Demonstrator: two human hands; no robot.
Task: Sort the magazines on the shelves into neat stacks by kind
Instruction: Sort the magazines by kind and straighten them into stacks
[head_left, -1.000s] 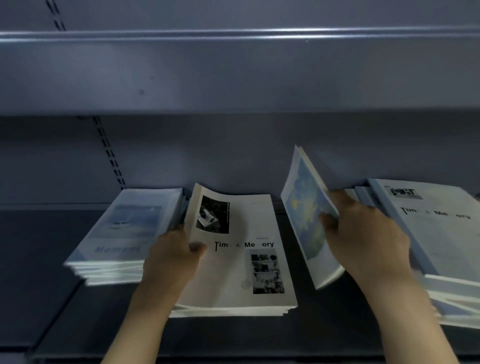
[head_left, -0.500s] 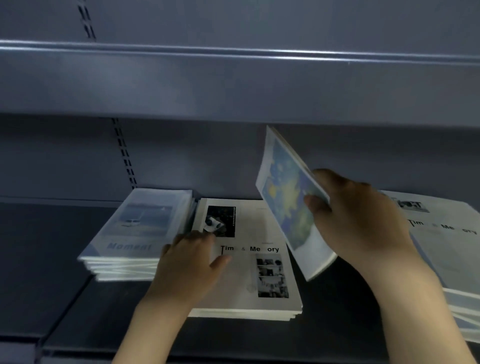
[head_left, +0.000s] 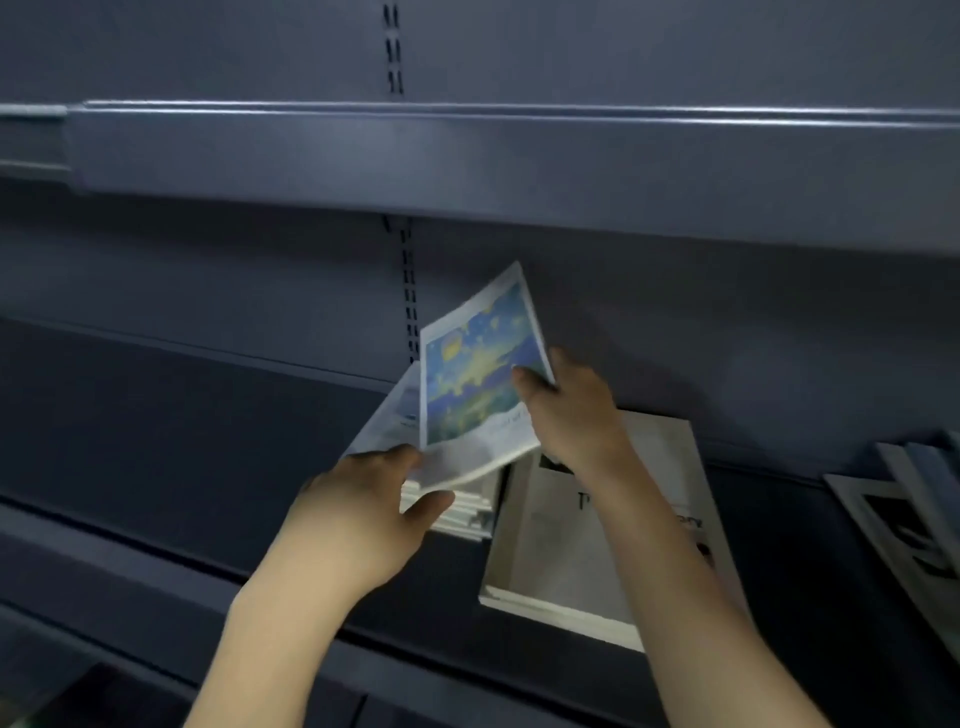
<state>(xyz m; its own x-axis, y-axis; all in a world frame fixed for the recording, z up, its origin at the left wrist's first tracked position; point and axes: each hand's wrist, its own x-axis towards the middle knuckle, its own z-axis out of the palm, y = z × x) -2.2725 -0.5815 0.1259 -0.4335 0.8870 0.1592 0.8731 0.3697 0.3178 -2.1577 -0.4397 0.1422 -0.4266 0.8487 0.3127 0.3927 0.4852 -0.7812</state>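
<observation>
Mid-placement, as I read it. Right hand (head_left: 571, 415) pinches the glossy blue-and-yellow cover magazine (head_left: 480, 384) at its right edge, tilted above the pale-blue magazine stack (head_left: 457, 512) on the dark grey metal shelf (head_left: 156, 467). Left hand (head_left: 363, 519), fingers spread, touches the magazine's near-left corner. White-cover stack (head_left: 597, 530) sits just right. Next I'd need to lay it flat and square the edges, if the kinds match; I can't confirm that here.
</observation>
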